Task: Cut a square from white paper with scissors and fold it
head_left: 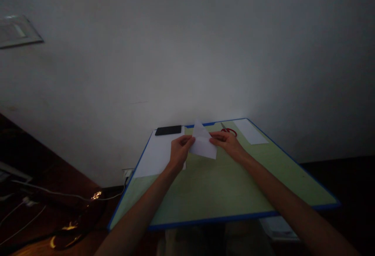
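Observation:
A folded white paper [203, 143] with a pointed upper tip is held just above a green board [222, 185]. My left hand [179, 151] pinches the paper's left edge, fingers closed on it. My right hand [227, 143] grips its right edge, fingers closed too. Both forearms reach in from the bottom of the view. The paper hangs between the two hands near the board's far end.
The green board has a blue rim [205, 221]. On it lie a white sheet [156, 154] at left, a black phone [168, 130], red-handled scissors [229, 130] and a paper strip [250, 131]. A pale wall stands behind. White cables [43, 197] trail on the dark floor at left.

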`<state>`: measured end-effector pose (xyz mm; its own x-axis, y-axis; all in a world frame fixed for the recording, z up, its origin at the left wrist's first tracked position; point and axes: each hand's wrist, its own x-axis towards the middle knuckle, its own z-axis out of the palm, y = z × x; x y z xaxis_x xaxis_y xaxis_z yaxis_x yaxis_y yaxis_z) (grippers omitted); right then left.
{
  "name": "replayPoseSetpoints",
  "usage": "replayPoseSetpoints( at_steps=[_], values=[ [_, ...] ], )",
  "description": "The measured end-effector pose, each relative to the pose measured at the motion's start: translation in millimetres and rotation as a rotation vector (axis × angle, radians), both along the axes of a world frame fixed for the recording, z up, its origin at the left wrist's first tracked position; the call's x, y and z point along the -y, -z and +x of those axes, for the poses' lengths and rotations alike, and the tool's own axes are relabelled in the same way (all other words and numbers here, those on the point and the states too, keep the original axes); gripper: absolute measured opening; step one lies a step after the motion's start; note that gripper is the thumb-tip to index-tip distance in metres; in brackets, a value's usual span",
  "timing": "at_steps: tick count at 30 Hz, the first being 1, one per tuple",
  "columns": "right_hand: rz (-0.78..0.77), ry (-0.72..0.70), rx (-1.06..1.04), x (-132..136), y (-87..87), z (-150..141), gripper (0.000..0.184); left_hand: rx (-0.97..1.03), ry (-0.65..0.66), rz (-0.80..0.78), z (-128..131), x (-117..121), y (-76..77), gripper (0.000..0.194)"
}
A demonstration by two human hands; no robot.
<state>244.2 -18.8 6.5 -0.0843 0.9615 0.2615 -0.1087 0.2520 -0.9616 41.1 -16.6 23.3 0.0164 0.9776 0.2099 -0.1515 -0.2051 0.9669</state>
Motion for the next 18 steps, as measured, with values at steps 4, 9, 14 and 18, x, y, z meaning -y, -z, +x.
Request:
replayPoseSetpoints(
  at_steps=[4, 9, 14, 18],
  values=[
    [0.015, 0.072, 0.1, -1.9, 0.5, 3.4, 0.035, -0.001, -0.007, 0.002, -0.6, -0.1, -0.6, 0.023],
    [0.057, 0.13, 0.194, -1.0, -1.5, 3.5, 0.033, 0.003, -0.023, -0.006, -1.9, -1.8, 0.6, 0.023],
    [0.055, 0.105, 0.167, 0.4, -4.6, 3.4, 0.034, 0.004, -0.029, -0.007, -2.4, -1.0, -0.3, 0.024],
    [0.066, 0.077, 0.162, 0.3, -5.4, 5.0, 0.032, -0.009, -0.017, 0.005, -3.5, -0.1, -1.5, 0.025]
  ],
)
